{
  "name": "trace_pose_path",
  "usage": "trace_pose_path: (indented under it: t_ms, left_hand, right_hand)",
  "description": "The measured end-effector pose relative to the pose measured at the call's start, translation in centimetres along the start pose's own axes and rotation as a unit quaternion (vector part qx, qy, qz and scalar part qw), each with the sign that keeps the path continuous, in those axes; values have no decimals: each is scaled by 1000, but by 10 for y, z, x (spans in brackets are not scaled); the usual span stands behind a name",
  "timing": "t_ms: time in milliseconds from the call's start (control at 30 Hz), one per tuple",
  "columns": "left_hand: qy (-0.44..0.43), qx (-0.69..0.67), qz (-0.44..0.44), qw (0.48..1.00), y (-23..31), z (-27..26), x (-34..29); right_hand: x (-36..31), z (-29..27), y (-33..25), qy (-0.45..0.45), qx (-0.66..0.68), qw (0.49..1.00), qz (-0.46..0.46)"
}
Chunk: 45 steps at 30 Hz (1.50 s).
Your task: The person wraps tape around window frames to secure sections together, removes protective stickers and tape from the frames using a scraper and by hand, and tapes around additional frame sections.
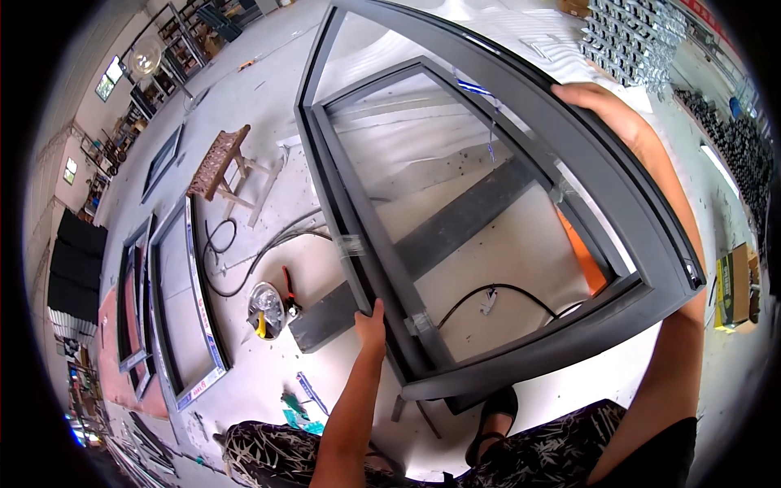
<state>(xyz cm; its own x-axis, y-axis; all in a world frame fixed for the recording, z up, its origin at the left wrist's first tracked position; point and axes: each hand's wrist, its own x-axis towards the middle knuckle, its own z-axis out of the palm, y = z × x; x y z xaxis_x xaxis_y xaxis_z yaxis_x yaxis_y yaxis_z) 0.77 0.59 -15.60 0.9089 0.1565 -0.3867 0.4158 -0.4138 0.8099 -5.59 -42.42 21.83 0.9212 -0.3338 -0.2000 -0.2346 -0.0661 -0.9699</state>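
A large dark grey window frame [521, 368] fills the middle, tilted up in front of me. Within its outline is a smaller grey inner frame [368, 213], with strips of clear tape [350, 245] on the left side. My left hand [371, 329] grips the lower left rail, thumb on its inner side. High on the right, my right hand [606, 112] is closed over the outer edge of the long rail; part of its fingers is hidden. A blue and white strip [474, 87] hangs near the top.
A grey beam [325, 317] lies on the floor beneath the frame. Left of it are a tub of tools [267, 307], black cables [260, 264], a woven stool [221, 163] and other window frames [189, 305]. A cardboard box [736, 289] and stacked metal parts [630, 41] stand right.
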Motion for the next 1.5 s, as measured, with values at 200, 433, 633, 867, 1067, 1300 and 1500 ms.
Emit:
trace_pose_path:
  t_ms: [200, 433, 633, 867, 1067, 1300, 1500]
  left_hand:
    - [45, 68, 27, 996, 1, -8, -9]
    - [96, 246, 40, 964, -5, -44, -1]
    - [114, 327, 60, 936, 13, -86, 19]
    - [143, 339, 68, 927, 34, -81, 30]
    - [85, 294, 83, 948, 49, -95, 36]
    - [120, 297, 137, 937, 79, -111, 28]
    - [135, 321, 140, 927, 84, -102, 17]
  right_hand:
    - [5, -43, 65, 20, -78, 996, 32]
    - [-3, -68, 210, 40, -63, 991, 114]
    - [6, -48, 306, -27, 13, 984, 178]
    - [40, -49, 322, -36, -103, 975, 193]
    - [35, -40, 356, 66, -64, 982, 167]
    - [42, -22, 400, 204, -190, 955, 98]
    - [29, -31, 413, 256, -258, 928, 83]
